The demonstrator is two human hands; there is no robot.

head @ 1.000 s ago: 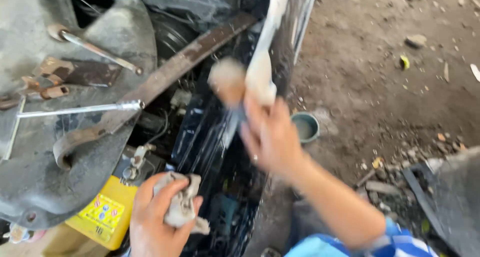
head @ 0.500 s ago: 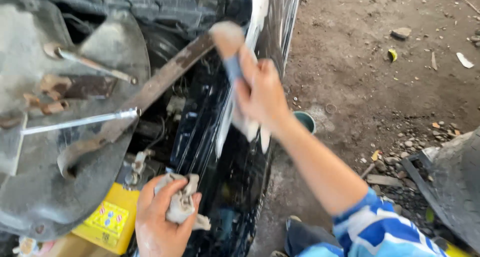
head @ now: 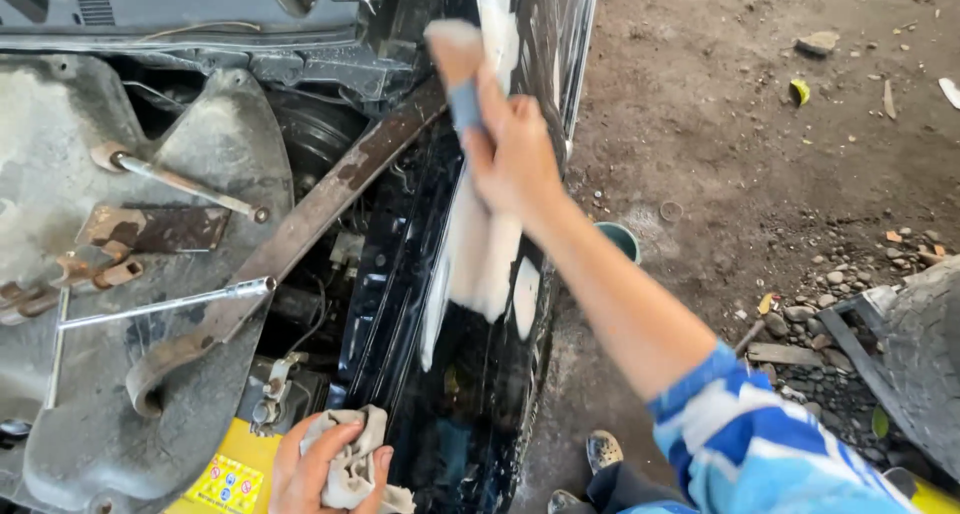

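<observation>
The right hand point(head: 515, 154) is clenched around one sanding block point(head: 455, 69), pale at its upper end with a blue-grey band just above the fingers, and presses it flat against the glossy black car panel point(head: 470, 414). One pale streak of wet residue point(head: 480, 254) runs down the panel below that hand. The forearm reaches back to one blue and white patterned sleeve point(head: 760, 444).

The left hand point(head: 315, 464) sits low at the bottom edge, fingers closed on one crumpled grey rag point(head: 350, 459), resting at the inner edge of the same panel, just beside one yellow battery top point(head: 225, 474).

Further out, inside the open engine bay, one rusty flat bar point(head: 320, 204) crosses diagonally from the lower left up toward the right hand. Two thin metal rods show on the grey inner wheel arch point(head: 110, 394): an upper rod point(head: 185, 184) and a lower rod point(head: 165, 304), well apart from both hands.

On the dirt ground point(head: 740, 124) to the right, one small teal cup point(head: 620, 239) stands near the panel, partly behind the forearm. One stone point(head: 818, 42) and one yellow-green scrap point(head: 800, 91) lie farther off. One shoe point(head: 603, 449) shows below the arm.
</observation>
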